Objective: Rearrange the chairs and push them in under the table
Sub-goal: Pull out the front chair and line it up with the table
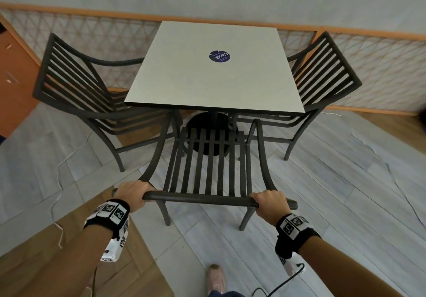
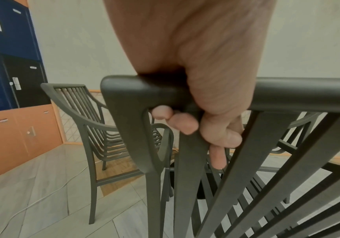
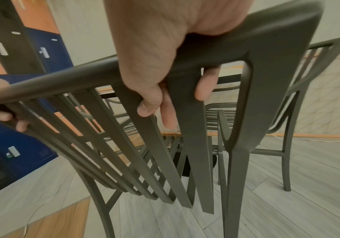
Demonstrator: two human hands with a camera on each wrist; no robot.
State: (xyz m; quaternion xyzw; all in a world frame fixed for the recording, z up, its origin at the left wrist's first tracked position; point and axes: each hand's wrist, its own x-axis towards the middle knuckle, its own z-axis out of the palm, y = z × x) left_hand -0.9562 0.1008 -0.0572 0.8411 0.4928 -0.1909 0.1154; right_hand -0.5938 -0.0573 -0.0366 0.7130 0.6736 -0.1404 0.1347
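A dark grey slatted chair (image 1: 207,165) stands in front of me, its seat front just under the near edge of the square white table (image 1: 184,78). My left hand (image 1: 134,193) grips the left end of its top rail (image 2: 287,93), fingers curled under it. My right hand (image 1: 268,202) grips the rail's right end (image 3: 256,40) the same way. Two more grey chairs stand at the table's sides: the left chair (image 1: 76,84) is pulled out and angled, the right chair (image 1: 327,75) sits closer in.
A lattice partition with an orange frame (image 1: 368,66) runs behind the table. Orange and blue lockers (image 2: 6,80) stand at the left. A white cable (image 1: 62,177) trails over the grey floor. My shoe (image 1: 216,278) is behind the chair. The table's black round base (image 1: 207,121) stands under the top.
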